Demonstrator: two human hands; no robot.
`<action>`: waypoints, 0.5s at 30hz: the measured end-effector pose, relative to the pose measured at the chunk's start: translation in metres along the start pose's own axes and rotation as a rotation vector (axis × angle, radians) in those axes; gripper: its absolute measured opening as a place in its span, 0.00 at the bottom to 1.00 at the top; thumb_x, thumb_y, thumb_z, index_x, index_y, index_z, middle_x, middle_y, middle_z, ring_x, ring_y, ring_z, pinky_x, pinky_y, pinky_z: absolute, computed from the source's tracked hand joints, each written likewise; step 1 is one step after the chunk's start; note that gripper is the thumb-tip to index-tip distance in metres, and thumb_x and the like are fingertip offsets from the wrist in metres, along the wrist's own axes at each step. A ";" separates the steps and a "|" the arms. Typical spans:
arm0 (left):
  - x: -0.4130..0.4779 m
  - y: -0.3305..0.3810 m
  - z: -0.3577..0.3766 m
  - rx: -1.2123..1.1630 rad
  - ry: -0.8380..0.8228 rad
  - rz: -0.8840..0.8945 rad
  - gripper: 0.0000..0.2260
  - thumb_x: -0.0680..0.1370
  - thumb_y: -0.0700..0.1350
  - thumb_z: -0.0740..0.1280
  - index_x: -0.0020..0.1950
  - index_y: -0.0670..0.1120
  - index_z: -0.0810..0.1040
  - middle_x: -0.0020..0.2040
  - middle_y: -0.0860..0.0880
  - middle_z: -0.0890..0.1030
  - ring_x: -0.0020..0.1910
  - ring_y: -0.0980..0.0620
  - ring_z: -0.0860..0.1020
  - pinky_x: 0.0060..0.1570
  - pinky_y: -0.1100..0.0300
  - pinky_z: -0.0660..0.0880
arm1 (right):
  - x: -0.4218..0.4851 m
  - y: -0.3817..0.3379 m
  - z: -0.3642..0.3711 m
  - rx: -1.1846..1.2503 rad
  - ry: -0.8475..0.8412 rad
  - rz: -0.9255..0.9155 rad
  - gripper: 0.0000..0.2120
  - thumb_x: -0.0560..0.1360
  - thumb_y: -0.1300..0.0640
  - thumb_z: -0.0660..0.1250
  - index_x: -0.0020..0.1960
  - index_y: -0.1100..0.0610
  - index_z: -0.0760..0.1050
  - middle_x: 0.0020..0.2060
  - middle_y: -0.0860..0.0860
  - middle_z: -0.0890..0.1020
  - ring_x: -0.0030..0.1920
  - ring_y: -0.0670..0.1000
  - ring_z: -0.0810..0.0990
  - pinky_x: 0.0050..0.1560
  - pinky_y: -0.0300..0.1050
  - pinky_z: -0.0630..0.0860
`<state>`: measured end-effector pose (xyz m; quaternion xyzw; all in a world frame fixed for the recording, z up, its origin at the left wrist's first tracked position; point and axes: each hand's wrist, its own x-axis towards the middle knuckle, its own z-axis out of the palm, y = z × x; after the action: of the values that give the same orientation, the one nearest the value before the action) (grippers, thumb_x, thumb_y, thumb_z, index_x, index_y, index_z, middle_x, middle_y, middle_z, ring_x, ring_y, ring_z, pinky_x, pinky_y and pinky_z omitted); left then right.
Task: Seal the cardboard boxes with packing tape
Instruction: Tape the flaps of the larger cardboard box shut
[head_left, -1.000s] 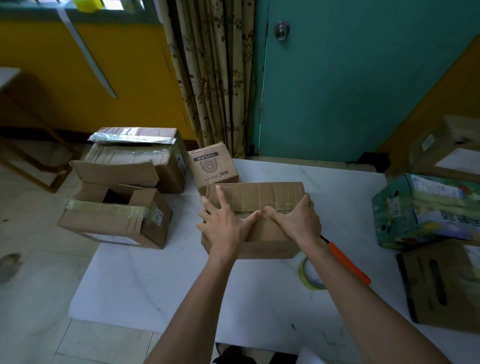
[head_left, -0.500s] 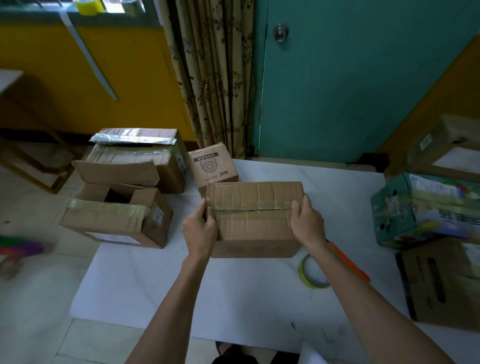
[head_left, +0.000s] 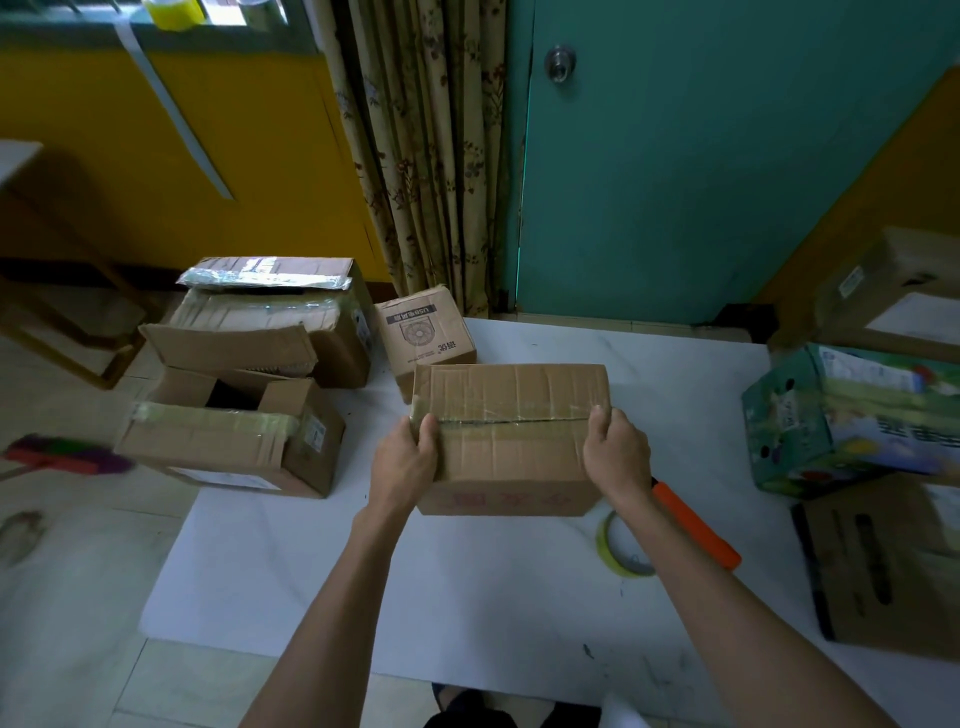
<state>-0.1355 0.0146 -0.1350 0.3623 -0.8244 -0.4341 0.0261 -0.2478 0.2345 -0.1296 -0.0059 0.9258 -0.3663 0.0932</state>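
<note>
A brown cardboard box (head_left: 511, 441) sits on the white sheet (head_left: 467, 582), its top flaps closed with clear tape along the centre seam. My left hand (head_left: 405, 460) grips the box's left edge, thumb on top at the seam. My right hand (head_left: 615, 457) grips the right edge the same way. A roll of yellow-green packing tape (head_left: 613, 545) lies flat on the sheet just right of the box, partly hidden by my right forearm. Beside it lies an orange-handled tool (head_left: 696, 525).
A small printed box (head_left: 426, 332) stands behind the held box. Two taped boxes, one behind (head_left: 270, 317) and one in front (head_left: 228, 436), sit at the left. A green printed carton (head_left: 852, 415) and a brown box (head_left: 883, 561) stand at the right. A teal door and curtain rise behind.
My hands slid apart from the middle of the box top to its left and right edges, uncovering the taped seam. The box stays in place.
</note>
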 end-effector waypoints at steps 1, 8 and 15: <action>0.004 0.000 -0.003 0.029 0.000 -0.024 0.18 0.86 0.55 0.55 0.50 0.44 0.78 0.46 0.45 0.81 0.47 0.45 0.81 0.53 0.44 0.79 | 0.000 -0.001 0.000 -0.012 -0.003 -0.003 0.20 0.85 0.50 0.50 0.51 0.63 0.74 0.39 0.55 0.77 0.45 0.59 0.79 0.43 0.48 0.72; 0.010 0.039 0.007 0.279 0.002 -0.182 0.45 0.66 0.77 0.67 0.70 0.46 0.66 0.61 0.47 0.75 0.59 0.43 0.77 0.54 0.47 0.74 | 0.002 -0.007 0.004 -0.102 -0.081 0.115 0.33 0.67 0.27 0.67 0.51 0.56 0.70 0.42 0.49 0.77 0.42 0.53 0.79 0.37 0.45 0.74; 0.003 0.035 0.011 0.291 0.181 -0.070 0.24 0.81 0.67 0.58 0.59 0.46 0.70 0.50 0.48 0.78 0.45 0.49 0.74 0.44 0.52 0.69 | 0.003 -0.001 0.009 -0.039 0.062 0.020 0.23 0.81 0.41 0.58 0.43 0.61 0.74 0.35 0.52 0.78 0.39 0.55 0.80 0.36 0.45 0.69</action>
<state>-0.1624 0.0332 -0.1170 0.4283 -0.8598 -0.2762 0.0323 -0.2494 0.2280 -0.1357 0.0132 0.9352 -0.3473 0.0680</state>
